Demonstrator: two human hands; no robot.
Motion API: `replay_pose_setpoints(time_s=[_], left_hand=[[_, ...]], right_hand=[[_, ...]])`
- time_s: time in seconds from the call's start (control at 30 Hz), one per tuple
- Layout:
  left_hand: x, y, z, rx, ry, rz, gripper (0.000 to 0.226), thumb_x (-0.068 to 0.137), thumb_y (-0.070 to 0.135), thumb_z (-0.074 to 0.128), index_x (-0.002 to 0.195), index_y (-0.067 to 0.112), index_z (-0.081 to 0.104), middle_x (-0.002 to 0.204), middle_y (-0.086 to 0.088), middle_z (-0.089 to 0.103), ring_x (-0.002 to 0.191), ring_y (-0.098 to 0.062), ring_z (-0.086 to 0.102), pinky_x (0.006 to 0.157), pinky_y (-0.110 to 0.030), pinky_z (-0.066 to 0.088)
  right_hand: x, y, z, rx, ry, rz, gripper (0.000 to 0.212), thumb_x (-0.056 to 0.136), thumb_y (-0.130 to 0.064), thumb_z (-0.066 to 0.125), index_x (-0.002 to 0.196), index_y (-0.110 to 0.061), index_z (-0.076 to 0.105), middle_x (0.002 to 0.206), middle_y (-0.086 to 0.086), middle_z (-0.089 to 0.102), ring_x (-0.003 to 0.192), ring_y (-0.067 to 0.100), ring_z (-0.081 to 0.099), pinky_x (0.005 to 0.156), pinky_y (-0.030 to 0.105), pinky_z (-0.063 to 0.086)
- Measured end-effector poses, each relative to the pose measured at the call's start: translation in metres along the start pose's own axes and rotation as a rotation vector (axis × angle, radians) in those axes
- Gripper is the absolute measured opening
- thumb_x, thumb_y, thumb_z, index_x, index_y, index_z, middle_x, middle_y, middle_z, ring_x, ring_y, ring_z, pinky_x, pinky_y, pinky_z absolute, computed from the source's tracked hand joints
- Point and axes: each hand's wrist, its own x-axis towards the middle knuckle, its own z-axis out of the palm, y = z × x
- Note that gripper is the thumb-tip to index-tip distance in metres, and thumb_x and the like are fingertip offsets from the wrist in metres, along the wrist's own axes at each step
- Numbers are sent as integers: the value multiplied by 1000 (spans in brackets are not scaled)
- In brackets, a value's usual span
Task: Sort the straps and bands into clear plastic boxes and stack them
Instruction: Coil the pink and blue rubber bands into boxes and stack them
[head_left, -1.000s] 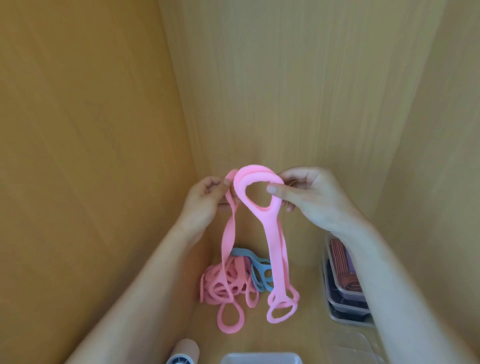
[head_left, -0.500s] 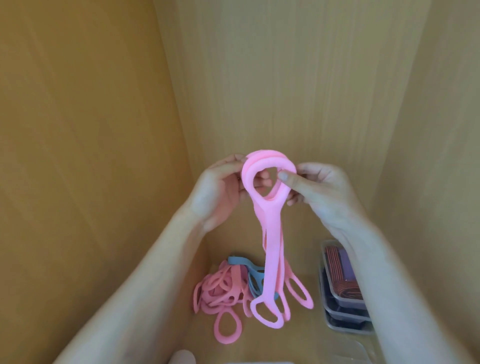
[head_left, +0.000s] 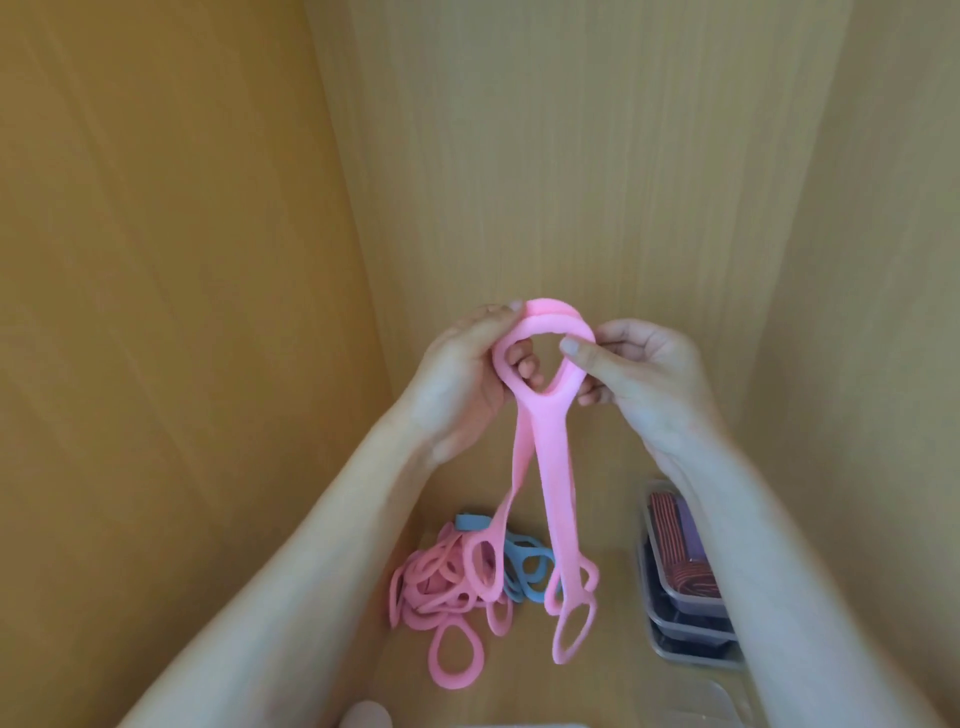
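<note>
Both hands hold a bunch of pink straps (head_left: 551, 467) by their stacked top loops, high above the wooden floor. My left hand (head_left: 462, 374) grips the left side of the loops, my right hand (head_left: 631, 371) pinches the right side. The strap tails hang down and end in oval loops. Below them lies a pile of pink straps (head_left: 441, 592) mixed with a few blue straps (head_left: 524, 564). At the right stand stacked clear plastic boxes (head_left: 675, 618), the top one filled with red and purple bands.
Wooden walls close in on the left, back and right. A clear lid or box (head_left: 706, 701) lies at the bottom right. A pale round object (head_left: 366, 714) shows at the bottom edge, with a white rim beside it.
My left hand has brought its separate pink strap over to the others, so the top loops are now stacked together. The hanging tails have lifted and swung.
</note>
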Motion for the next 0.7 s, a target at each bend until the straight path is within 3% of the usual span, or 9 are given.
replay_pose_setpoints(time_s=[0.1,0.3,0.47,0.53,0.7], left_hand=[[1,-1,1,6,51,9,17,104,17,46,114,4,49,64,-1,40,58,-15,41,66,-31,38],[2,-3,2,-8,84,25,14,104,17,47,111,5,48,66,-2,39,57,-15,41,64,-31,39],[1,-1,4,-55,60,6,17,103,17,46,115,5,49,63,-2,36,56,-14,38,62,-30,39],[0,0,5,-58,41,-5,20,103,17,45,118,5,49,62,-1,35,57,-15,36,63,-31,38],[0,-1,0,-64,-2,-18,31,104,21,40,125,1,51,71,-12,34,63,-19,38,68,-33,39]], right_hand=[[-2,1,3,-11,14,-5,18,81,-16,83,88,-5,71,72,14,72,54,20,61,53,26,53],[-3,2,6,-20,40,-10,18,79,-17,85,86,-9,70,75,13,70,52,21,63,53,28,54],[-3,0,6,-36,85,-31,32,79,-14,85,103,-19,65,99,3,67,52,19,64,54,27,55],[-3,-2,5,-69,6,-62,24,83,-13,81,100,-26,71,89,-4,70,52,15,61,53,25,52],[-5,-6,4,-106,-78,-105,12,84,-10,79,82,-22,75,65,-4,67,51,10,58,49,22,48]])
